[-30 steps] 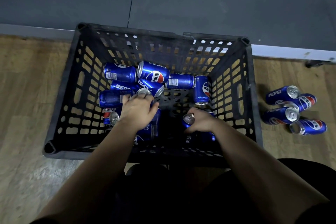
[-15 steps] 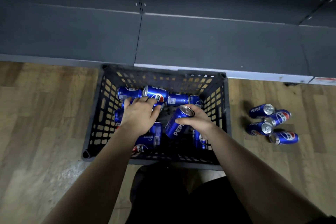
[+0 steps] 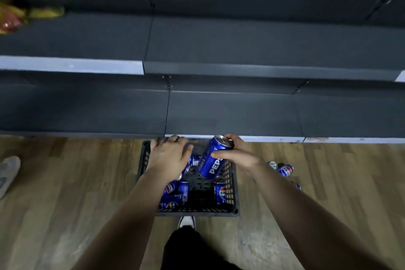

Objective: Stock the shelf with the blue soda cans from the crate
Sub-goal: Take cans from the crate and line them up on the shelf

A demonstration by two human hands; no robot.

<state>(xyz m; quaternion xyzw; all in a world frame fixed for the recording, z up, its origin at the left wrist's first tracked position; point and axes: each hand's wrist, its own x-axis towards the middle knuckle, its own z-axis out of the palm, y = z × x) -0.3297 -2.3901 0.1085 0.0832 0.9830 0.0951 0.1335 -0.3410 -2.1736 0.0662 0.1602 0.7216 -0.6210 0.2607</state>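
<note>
We see the right hand [image 3: 240, 155] wrapped round a blue soda can [image 3: 211, 160]. The can is tilted, silver top toward the shelf [image 3: 230, 114], and held above the black crate [image 3: 232, 190]. The left hand [image 3: 169, 155] hovers palm-down over the crate's far left part, fingers bent; we can't tell if it grips anything underneath. Several more cans [image 3: 183, 193] lie in the crate, and loose cans [image 3: 285, 170] lie on the wood floor [image 3: 65, 182] to its right.
</note>
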